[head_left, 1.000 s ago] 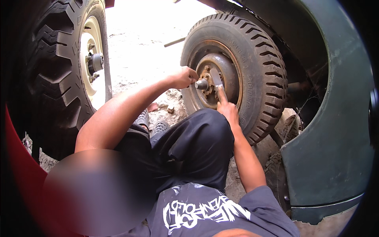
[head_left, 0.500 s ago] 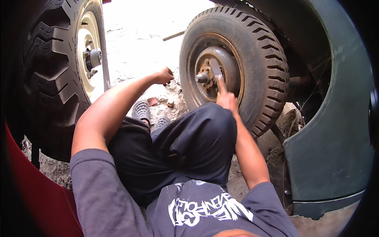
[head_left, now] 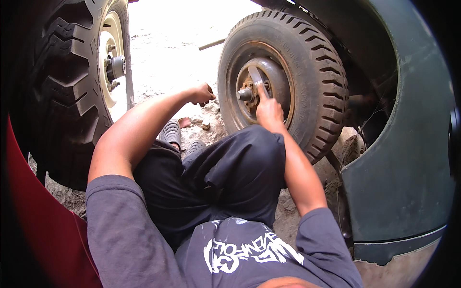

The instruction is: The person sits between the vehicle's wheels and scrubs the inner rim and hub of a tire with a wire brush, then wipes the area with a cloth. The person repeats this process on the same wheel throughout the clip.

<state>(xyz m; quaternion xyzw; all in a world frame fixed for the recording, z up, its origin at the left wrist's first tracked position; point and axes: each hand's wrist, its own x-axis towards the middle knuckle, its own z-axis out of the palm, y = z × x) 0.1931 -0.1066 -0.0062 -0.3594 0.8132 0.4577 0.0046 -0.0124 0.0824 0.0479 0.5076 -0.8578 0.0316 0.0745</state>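
Left of the small wheel (head_left: 283, 81) stood a big black tyre (head_left: 62, 91), with bare bright ground between them. The left hand (head_left: 201, 92) hung there, fingers curled shut on nothing. The right hand (head_left: 269, 109) gripped a grey wrench (head_left: 257, 79) at the wheel's hub (head_left: 246, 94). A green fender (head_left: 408, 158) curved close on the wheel's right.

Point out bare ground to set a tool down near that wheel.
Free: pale ground between the big left tyre and the small wheel. Crowded: below the left hand, stones and sandals; at the hub, the right hand holds a wrench.
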